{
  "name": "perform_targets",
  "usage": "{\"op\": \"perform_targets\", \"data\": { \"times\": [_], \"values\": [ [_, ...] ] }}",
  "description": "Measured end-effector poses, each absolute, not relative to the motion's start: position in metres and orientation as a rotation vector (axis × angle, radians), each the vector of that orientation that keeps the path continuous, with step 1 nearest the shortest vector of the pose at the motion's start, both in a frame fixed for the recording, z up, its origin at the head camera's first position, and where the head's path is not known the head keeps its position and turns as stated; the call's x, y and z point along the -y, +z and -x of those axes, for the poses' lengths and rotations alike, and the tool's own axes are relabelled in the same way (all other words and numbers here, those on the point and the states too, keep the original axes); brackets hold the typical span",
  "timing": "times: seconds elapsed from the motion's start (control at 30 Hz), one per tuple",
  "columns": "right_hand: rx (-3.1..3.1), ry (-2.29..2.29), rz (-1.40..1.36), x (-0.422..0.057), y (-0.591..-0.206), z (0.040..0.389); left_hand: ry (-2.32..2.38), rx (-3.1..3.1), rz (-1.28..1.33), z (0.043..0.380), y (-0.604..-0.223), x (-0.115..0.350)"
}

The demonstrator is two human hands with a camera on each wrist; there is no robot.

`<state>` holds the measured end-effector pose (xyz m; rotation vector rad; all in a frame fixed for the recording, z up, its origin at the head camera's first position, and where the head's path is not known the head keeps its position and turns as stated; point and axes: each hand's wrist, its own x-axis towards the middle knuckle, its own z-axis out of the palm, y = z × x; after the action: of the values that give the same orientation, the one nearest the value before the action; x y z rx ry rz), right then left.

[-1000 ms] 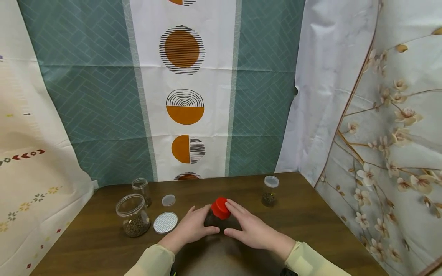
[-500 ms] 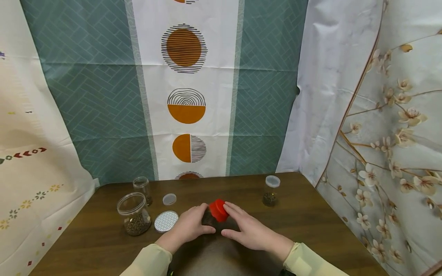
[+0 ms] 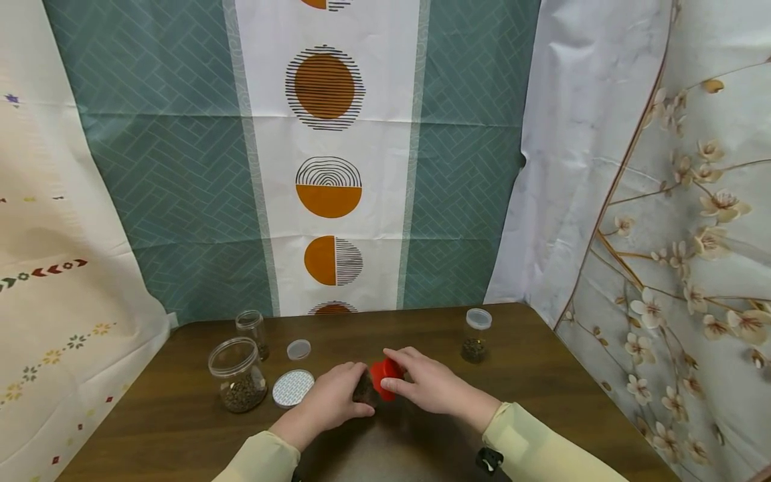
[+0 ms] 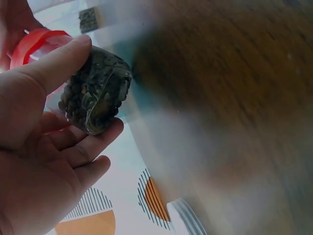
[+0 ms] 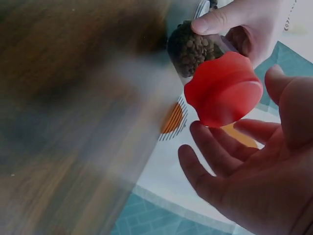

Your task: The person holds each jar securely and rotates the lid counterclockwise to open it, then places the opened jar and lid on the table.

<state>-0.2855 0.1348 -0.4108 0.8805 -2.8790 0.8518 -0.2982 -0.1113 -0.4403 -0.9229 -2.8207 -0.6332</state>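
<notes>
My left hand (image 3: 331,398) grips a clear jar of dark brown pellets (image 4: 93,93), thumb on one side and fingers on the other. The jar lies tilted above the table, its red scalloped lid (image 3: 385,379) facing my right hand (image 3: 424,383). In the right wrist view the lid (image 5: 225,90) sits on the jar. Fingers of my right hand (image 5: 254,156) reach around its lower edge, while the thumb stands a little apart from it. The head view has that thumb and forefinger on either side of the lid.
Left on the wooden table (image 3: 181,428) are a wide pellet jar without a lid (image 3: 241,381), a narrow jar (image 3: 251,328), a small clear lid (image 3: 298,349) and a round white disc (image 3: 293,388). A capped jar (image 3: 476,338) stands back right. Patterned cloths (image 3: 470,167) hang behind.
The jar has tipped so its red lid now faces right instead of upward. My right hand has come round the lid, with its thumb now in front of it.
</notes>
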Motion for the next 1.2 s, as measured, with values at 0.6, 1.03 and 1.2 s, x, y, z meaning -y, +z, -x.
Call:
{"op": "perform_targets", "data": {
  "times": [0.6, 1.03, 1.2],
  "values": [
    [2.943, 0.768, -0.792, -0.120, -0.408, 0.293, -0.609, 2.844, 0.880, 0.299, -0.439, 0.113],
    [2.950, 0.733, -0.870, -0.121, -0.412, 0.294, -0.570, 2.858, 0.876, 0.302, -0.438, 0.112],
    [2.958, 0.745, -0.876, -0.120, -0.411, 0.293, -0.569, 2.858, 0.868, 0.302, -0.439, 0.112]
  ]
}}
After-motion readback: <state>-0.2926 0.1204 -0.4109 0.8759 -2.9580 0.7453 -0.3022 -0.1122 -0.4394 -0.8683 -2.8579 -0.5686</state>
